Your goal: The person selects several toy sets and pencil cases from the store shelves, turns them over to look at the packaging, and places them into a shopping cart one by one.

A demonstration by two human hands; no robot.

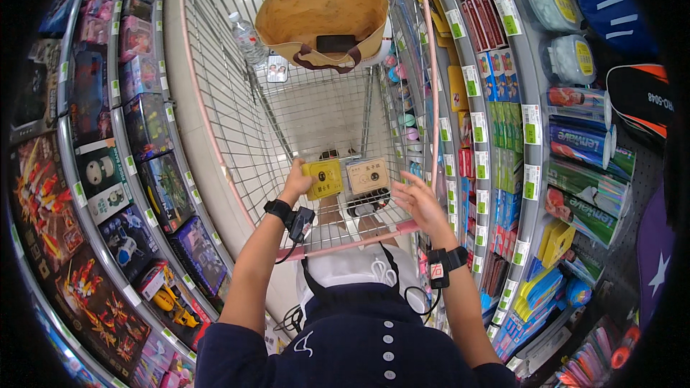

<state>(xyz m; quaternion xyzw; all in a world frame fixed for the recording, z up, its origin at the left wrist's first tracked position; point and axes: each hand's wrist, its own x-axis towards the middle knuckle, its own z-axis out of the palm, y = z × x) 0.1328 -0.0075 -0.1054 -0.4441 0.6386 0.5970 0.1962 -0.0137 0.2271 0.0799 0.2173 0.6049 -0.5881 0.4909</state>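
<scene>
My left hand (298, 179) grips a flat yellow game box (325, 179) by its left side, with the thumb on its face. Just right of it a cream-coloured game box (368, 175) with a similar printed design sits in the near end of the wire shopping cart (318, 105). Beyond that box's right edge, my right hand (423, 202) hovers near the cart's side with its fingers spread and nothing held. Both boxes bear writing. What supports the cream box underneath is hard to make out.
In the cart's far end are a yellow tote bag (323, 5), a clear plastic bottle (247, 37) and a card with a photo (277, 69). Shelves of boxed toys (156, 126) rise on the left. Stationery boxes (505, 124) and tubes of shuttlecocks (579, 143) fill the right shelves.
</scene>
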